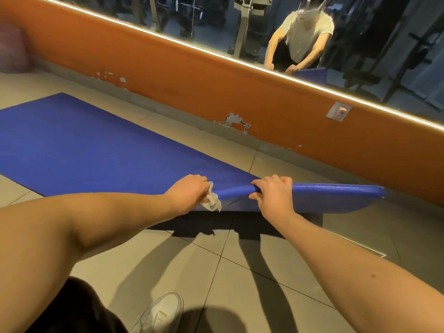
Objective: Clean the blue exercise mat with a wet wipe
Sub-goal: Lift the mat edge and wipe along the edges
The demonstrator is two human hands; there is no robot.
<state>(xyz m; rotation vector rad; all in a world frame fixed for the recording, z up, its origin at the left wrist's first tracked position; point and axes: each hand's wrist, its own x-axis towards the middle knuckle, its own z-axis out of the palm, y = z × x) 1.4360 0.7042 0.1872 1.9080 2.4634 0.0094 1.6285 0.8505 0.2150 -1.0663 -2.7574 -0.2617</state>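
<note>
Warm indoor light, a bright light strip glowing under the mirror, dark arm shadows on the floor tiles, straight lines bent near edges, far left corner blurred.

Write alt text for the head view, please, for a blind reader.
The right hand grips the curled near edge of a blue foam exercise mat, raised off a beige tiled floor; the left hand holds a crumpled white wet wipe beside it.
</note>
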